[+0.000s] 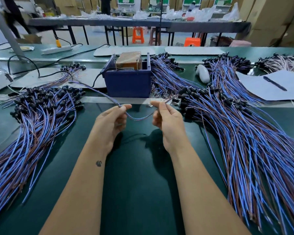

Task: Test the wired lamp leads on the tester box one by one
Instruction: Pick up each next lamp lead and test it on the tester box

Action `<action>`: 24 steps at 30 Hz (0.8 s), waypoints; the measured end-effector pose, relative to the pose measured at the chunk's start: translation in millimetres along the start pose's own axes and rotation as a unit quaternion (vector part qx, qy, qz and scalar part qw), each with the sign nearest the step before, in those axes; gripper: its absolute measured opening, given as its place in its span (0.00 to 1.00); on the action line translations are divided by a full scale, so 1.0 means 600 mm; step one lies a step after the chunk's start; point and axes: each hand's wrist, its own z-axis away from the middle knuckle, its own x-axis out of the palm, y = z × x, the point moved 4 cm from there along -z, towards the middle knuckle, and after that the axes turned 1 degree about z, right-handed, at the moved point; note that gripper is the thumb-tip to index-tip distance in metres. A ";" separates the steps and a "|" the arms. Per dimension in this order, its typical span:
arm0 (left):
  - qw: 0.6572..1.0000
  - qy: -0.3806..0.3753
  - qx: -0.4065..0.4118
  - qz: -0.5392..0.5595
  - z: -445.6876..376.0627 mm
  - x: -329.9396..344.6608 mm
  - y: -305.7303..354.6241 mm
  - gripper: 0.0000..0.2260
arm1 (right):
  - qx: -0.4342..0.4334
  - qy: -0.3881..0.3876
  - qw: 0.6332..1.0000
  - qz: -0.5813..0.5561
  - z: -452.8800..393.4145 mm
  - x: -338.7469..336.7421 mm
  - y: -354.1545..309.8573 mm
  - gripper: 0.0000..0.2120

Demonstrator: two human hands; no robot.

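Head view
Left hand [111,123]: pinched on one lamp lead [137,117], thumb and forefinger closed on the wire.
Right hand [166,119]: fingers curled on the same lead's other end, where the bare tips seem to lie.
Lead axis: slung left to right between the hands, sagging in the middle; a tail is carried off up and to the left.
Tester box [128,77]: set straight ahead on the green surface [139,175], beyond both hands and well apart from them.
Nearer hand: neither clearly; the box is centred between them.
Coming move, as judged: a forward reach to the box top.
Piles: leads [41,116] heaped left, more leads [236,124] right.
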 end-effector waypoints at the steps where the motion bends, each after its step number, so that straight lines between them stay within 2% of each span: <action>1: 0.998 -0.042 0.000 -0.036 0.005 0.007 -0.001 0.12 | -0.016 0.026 0.999 0.038 0.000 -0.003 0.002 0.14; 3: 0.987 -0.114 0.005 -0.116 0.016 0.021 -0.003 0.11 | -0.040 0.050 0.994 0.094 0.000 -0.004 0.005 0.16; 6: 0.958 -0.177 0.022 -0.226 0.028 0.039 -0.009 0.09 | -0.051 0.025 0.993 0.107 0.000 0.003 0.011 0.16; 9: 0.929 -0.232 0.044 -0.285 0.040 0.062 -0.015 0.11 | -0.057 0.030 0.988 0.141 0.001 0.001 0.010 0.15; 12: 0.922 -0.241 0.053 -0.299 0.046 0.074 -0.020 0.11 | -0.046 0.041 0.988 0.142 0.005 -0.005 0.008 0.14; 16: 0.924 -0.228 0.035 -0.305 0.059 0.074 -0.024 0.07 | -0.016 0.045 0.976 0.212 0.014 -0.021 -0.012 0.10; 19: 0.933 -0.209 0.112 -0.270 0.093 0.107 -0.010 0.05 | -0.028 0.057 0.951 0.304 0.001 -0.064 -0.071 0.11; 20: 0.921 -0.213 0.173 -0.275 0.108 0.129 -0.005 0.05 | -0.040 0.054 0.937 0.342 -0.004 -0.078 -0.098 0.10; 22: 0.865 -0.238 0.296 -0.328 0.138 0.179 -0.005 0.09 | -0.072 0.050 0.904 0.418 -0.009 -0.103 -0.154 0.10; 24: 0.802 -0.299 0.350 -0.380 0.166 0.226 -0.023 0.15 | -0.106 0.061 0.855 0.504 -0.012 -0.130 -0.201 0.08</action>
